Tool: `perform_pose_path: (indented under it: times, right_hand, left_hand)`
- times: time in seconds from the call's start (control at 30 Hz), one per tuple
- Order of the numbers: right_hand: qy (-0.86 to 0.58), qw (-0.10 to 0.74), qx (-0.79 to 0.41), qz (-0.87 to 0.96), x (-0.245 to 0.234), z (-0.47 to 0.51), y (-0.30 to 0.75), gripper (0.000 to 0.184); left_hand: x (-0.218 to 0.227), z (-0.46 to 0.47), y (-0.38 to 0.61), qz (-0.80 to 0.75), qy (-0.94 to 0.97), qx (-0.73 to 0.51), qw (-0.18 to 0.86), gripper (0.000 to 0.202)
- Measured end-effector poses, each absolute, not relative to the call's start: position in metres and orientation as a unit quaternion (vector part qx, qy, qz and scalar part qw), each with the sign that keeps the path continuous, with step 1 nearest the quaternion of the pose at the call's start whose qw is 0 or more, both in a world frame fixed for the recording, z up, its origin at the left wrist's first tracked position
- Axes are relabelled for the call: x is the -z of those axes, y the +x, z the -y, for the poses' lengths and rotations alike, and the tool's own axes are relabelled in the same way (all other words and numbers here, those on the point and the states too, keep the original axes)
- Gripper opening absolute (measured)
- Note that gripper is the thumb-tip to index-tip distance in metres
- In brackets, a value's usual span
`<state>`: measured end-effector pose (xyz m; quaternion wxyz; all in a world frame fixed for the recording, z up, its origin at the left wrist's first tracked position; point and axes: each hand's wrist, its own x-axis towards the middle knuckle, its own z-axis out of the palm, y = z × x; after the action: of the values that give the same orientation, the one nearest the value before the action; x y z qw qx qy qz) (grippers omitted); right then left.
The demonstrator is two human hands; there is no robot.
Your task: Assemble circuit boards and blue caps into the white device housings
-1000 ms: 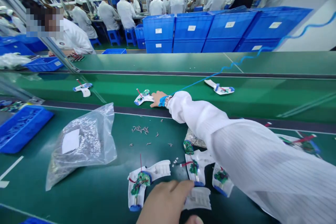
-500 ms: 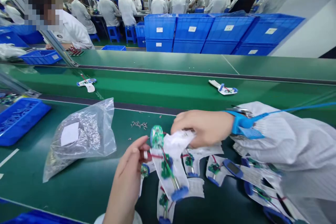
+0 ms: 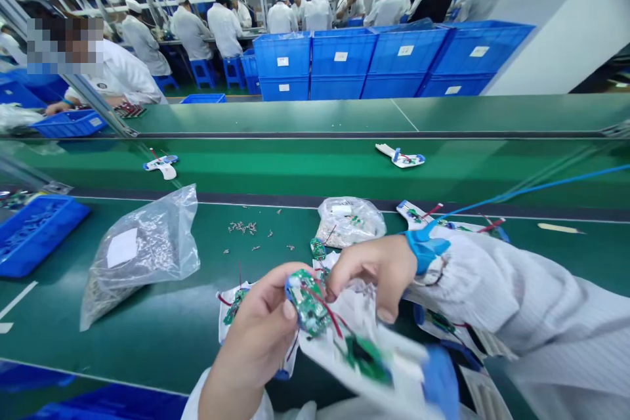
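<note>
A white pistol-shaped housing half, like that of an infrared thermometer, is held tilted close in front of me. Its blue end is blurred, and green circuit boards with red wires show in its open side. My left hand pinches the board end between thumb and fingers. My right hand is curled round the white handle part, which its fingers partly hide. Under and behind both hands lie more such housings, one with a green board left of my left hand.
A clear bag of small metal parts lies left, beside loose screws. Behind my right hand is another clear bag. Two housings lie on the green belt. A blue tray stands far left; a blue cord runs from my right wrist.
The housing has turned, its blue end swinging right and nearer to me. My left hand has closed on its board end. The view has shifted, bringing the second bag into sight.
</note>
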<state>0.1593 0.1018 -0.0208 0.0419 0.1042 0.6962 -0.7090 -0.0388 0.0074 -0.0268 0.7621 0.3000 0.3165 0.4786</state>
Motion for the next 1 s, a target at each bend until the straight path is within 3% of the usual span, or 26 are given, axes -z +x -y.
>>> perform_pose_path:
  times: [0.1, 0.23, 0.33, 0.47, 0.6, 0.73, 0.83, 0.9, 1.0]
  right_hand:
    - [0.187, 0.000, 0.735, -0.652, 0.033, -0.097, 0.164, 0.037]
    - [0.448, -0.253, 0.557, -0.652, 0.029, -0.096, 0.173, 0.022]
    - [0.445, -0.360, 0.449, -0.686, 0.007, -0.080, 0.168, 0.015]
    - [0.364, -0.359, 0.434, -0.742, -0.016, -0.052, 0.144, 0.007]
    - [0.393, -0.353, 0.500, -0.687, -0.014, -0.048, 0.133, 0.016]
    - [0.385, -0.359, 0.510, -0.680, -0.008, -0.067, 0.148, 0.017]
    - [0.466, -0.368, 0.388, -0.705, -0.006, -0.078, 0.164, 0.012]
    - [0.488, -0.380, 0.328, -0.714, -0.004, -0.076, 0.168, 0.022]
    - [0.395, -0.399, 0.327, -0.760, 0.000, -0.064, 0.161, 0.020]
  left_hand:
    - [0.031, -0.009, -0.033, -0.350, 0.288, -0.557, 0.696, 0.028]
    - [0.031, -0.008, -0.021, -0.447, 0.313, -0.601, 0.584, 0.031]
    - [0.024, -0.003, -0.006, -0.509, 0.309, -0.603, 0.531, 0.032]
    - [0.015, 0.004, 0.006, -0.573, 0.352, -0.587, 0.451, 0.028]
    - [0.015, 0.005, 0.006, -0.585, 0.402, -0.584, 0.394, 0.027]
    - [0.019, 0.002, 0.000, -0.563, 0.368, -0.595, 0.440, 0.028]
    - [0.026, -0.003, -0.006, -0.529, 0.325, -0.605, 0.498, 0.030]
    - [0.029, -0.007, -0.008, -0.515, 0.300, -0.608, 0.524, 0.031]
    - [0.031, -0.012, -0.006, -0.493, 0.271, -0.611, 0.556, 0.032]
